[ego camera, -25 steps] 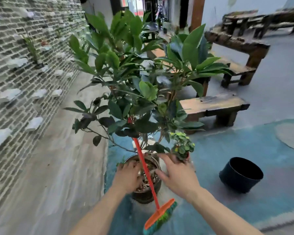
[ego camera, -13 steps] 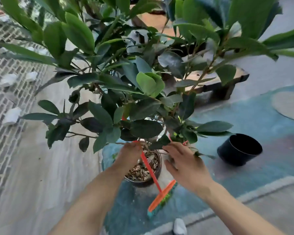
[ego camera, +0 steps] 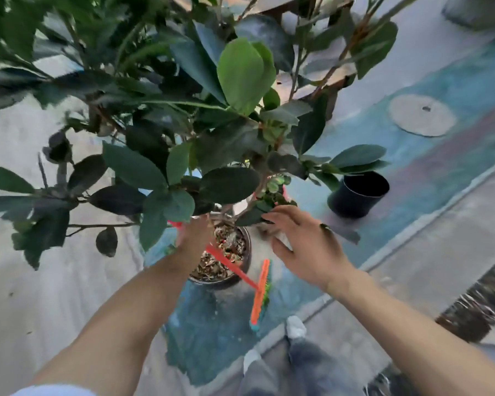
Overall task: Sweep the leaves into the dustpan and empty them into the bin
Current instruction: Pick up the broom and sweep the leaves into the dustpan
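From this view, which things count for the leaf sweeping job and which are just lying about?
For the job:
- orange broom with green bristles, leaning across the pot
- round black plastic bin, open, on the floor
- left hand, at the broom handle
- right hand, open

Lying about:
- large leafy plant in a dark round pot
- round grey floor disc

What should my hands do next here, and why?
Probably close the left hand on the orange broom handle and draw it clear of the plant. The broom leans against the plant pot, its handle running up under the leaves, and the left hand is already at it. The right hand is open among the leaves, holding nothing.
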Demonstrator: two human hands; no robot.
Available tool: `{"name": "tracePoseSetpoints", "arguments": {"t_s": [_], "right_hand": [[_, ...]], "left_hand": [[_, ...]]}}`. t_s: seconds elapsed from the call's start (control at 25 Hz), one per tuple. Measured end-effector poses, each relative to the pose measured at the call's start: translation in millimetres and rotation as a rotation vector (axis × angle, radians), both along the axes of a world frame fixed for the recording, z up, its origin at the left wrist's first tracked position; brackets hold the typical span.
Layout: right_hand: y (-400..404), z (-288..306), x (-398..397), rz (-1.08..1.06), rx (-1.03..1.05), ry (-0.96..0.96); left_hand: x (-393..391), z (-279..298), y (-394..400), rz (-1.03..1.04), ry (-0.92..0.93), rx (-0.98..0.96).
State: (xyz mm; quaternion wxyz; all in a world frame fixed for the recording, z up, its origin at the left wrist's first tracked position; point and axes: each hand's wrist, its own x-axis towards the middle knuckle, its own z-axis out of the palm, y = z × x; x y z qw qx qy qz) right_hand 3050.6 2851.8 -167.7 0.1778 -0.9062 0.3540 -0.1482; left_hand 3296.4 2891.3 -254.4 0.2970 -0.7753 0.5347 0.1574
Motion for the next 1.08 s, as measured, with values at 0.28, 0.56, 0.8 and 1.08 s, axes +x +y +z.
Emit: {"name": "tracePoseSetpoints", "arguments": {"t_s": [0.28, 0.56, 0.8, 1.08], "right_hand": [[41.7, -0.5, -42.1, -0.059, 0.142, 0.087], [67.9, -18.0, -164.5, -0.349, 0.162, 0.225], [134.6, -36.6, -357.9, -0.696, 0.142, 0.318], [253.0, -21.7, -605.2, -1.064, 0.161, 0.290]], "left_hand": [[-54.4, -22.1, 49.1, -0.376, -0.171, 0.252], [-111.5, 19.2, 53.2, -0.462, -0.229, 0.133], [-254.2, 19.8, 60.3, -0.549, -0.168, -0.002], [-474.9, -0.6, 90.6, -0.427, -0.035, 0.009]]}}
